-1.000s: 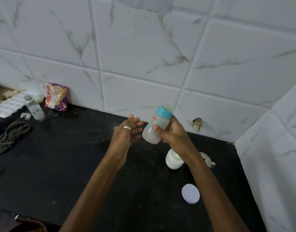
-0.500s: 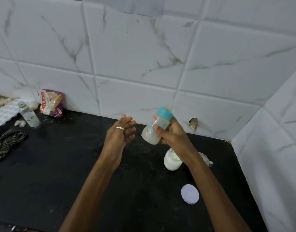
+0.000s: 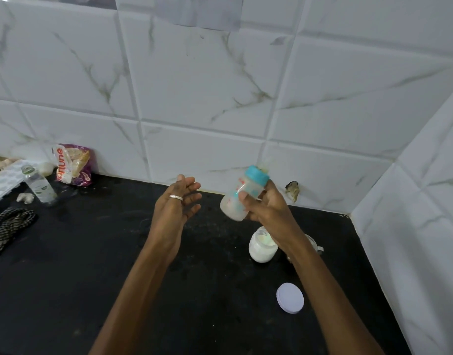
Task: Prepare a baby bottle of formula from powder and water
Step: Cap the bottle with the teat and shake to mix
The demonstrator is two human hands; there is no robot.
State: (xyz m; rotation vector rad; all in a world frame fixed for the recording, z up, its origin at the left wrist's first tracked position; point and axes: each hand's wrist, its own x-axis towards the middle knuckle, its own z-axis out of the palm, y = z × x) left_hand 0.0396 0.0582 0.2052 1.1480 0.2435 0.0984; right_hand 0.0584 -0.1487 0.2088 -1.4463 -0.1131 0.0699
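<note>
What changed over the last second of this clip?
The open left hand drew leftward, away from the baby bottle; the gap widened. The right hand still grips the tilted bottle; powder jar and lid stay on the counter.

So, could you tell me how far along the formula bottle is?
Mostly done: the baby bottle holds milky liquid and its teal collar is on. In hand: the right hand grips it, tilted; the left hand is open beside it. Left: the powder jar stands open, its lid lying apart.
</note>
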